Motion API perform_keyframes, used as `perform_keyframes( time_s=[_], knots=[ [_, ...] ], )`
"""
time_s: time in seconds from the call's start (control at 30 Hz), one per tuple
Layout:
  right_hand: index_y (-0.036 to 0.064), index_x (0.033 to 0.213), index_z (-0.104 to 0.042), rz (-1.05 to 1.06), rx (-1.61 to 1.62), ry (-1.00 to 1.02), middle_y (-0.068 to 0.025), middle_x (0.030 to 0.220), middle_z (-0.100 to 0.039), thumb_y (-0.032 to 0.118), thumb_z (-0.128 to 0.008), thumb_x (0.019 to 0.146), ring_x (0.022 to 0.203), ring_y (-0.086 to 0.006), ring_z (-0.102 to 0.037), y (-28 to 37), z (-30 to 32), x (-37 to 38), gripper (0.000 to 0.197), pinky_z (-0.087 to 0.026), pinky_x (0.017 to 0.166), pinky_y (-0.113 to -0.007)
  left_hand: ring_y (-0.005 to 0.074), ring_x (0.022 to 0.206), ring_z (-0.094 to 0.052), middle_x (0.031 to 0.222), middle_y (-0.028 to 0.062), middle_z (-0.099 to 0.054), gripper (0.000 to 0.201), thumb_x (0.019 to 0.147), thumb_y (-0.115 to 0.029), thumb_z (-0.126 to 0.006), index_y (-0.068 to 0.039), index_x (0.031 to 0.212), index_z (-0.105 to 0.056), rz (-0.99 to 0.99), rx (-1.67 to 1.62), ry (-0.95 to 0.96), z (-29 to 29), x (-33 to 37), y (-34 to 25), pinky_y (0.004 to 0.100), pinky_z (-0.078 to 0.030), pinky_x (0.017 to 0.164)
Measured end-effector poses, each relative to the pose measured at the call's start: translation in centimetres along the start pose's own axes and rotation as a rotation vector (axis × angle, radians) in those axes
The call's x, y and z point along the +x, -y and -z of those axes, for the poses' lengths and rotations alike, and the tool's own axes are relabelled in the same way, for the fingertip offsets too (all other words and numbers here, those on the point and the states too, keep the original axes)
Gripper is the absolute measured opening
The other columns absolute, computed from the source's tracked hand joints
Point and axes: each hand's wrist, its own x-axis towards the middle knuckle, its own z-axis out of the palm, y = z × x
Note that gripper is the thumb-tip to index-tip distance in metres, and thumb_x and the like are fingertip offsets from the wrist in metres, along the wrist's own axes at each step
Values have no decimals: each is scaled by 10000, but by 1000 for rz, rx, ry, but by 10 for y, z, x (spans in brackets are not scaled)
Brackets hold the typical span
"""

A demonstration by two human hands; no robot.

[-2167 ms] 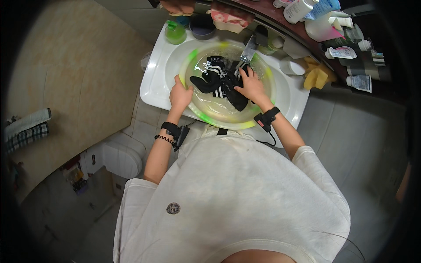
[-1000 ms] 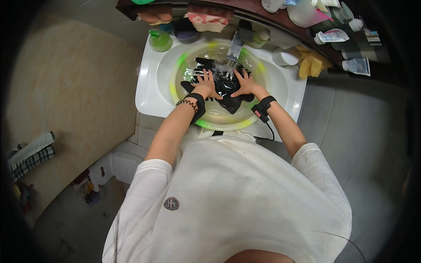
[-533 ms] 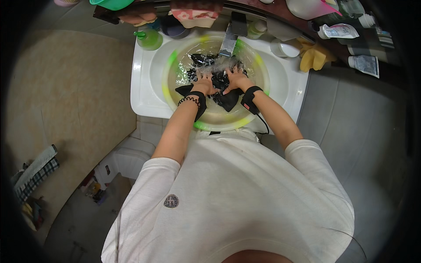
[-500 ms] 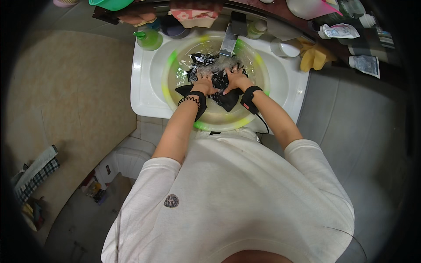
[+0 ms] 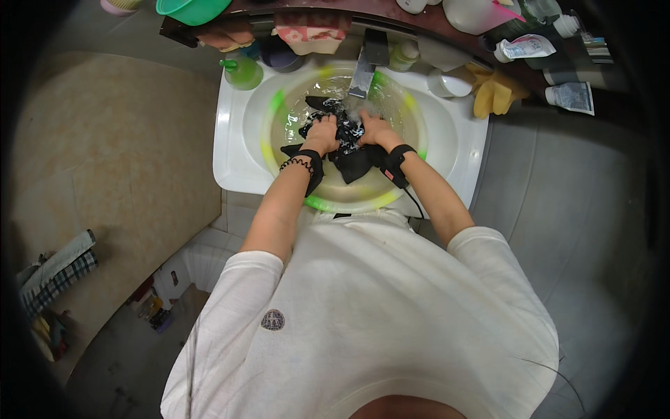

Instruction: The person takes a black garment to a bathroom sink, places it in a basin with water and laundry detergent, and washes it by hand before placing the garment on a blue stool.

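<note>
A soaked piece of black cloth point(image 5: 351, 166) lies bunched in a round plastic basin point(image 5: 268, 152) with a green and yellow rim. The basin holds water and sits in the white sink. My left hand point(image 5: 323, 133) is closed on the left part of the cloth, fingers curled. On the right part, my right hand point(image 5: 377, 131) grips the cloth near the faucet stream, its fingertips partly hidden by water and fabric. Water falls from the faucet point(image 5: 361, 75) just beyond both hands. Each wrist wears a black strap.
A green pump bottle point(image 5: 242, 74) stands on the left corner of the white sink point(image 5: 234, 157). Behind the faucet is a small bottle point(image 5: 404, 54). A white cup point(image 5: 450, 84) and yellow gloves point(image 5: 497, 93) are at the right. Tubes and containers crowd the dark shelf point(image 5: 391, 15).
My hands have gone from spread flat on the cloth to fingers curled into it. The cloth has bunched together between them, and the whole view has shifted slightly.
</note>
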Motion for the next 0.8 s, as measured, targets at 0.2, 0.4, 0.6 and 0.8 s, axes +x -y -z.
perform_keyframes(
  time_s=[0.2,0.4,0.6,0.8],
  knots=[
    [69,939,-430,140,312,-110,-161,872,-557,143,-696,562,859,-331,-528,-31,-13,3,467,-415,717,-375,314,946,-518,1007,184,-547,356,662,-224,-534,8,929,-573,30,-121,50,25,-14,4,367,-416,816],
    [102,921,-450,120,379,-264,-51,694,-512,52,-683,577,647,-197,-520,-22,15,-30,419,-407,573,-318,336,918,-526,978,207,-554,430,639,-211,-528,19,1001,-513,163,-281,-56,49,-35,16,375,-424,788],
    [89,892,-483,257,555,-431,-17,645,-473,37,-674,586,606,-145,-481,-5,44,-53,364,-391,562,-270,352,850,-539,889,198,-565,437,621,-216,-613,8,963,-459,237,-438,-383,61,-47,6,384,-433,749],
    [63,936,-499,356,628,-339,-68,740,-545,125,-691,608,709,-192,-537,5,26,-43,386,-424,652,-300,337,889,-513,945,192,-525,505,600,-224,-689,12,971,-442,104,-554,-485,33,-34,-1,374,-416,764]
  ],
)
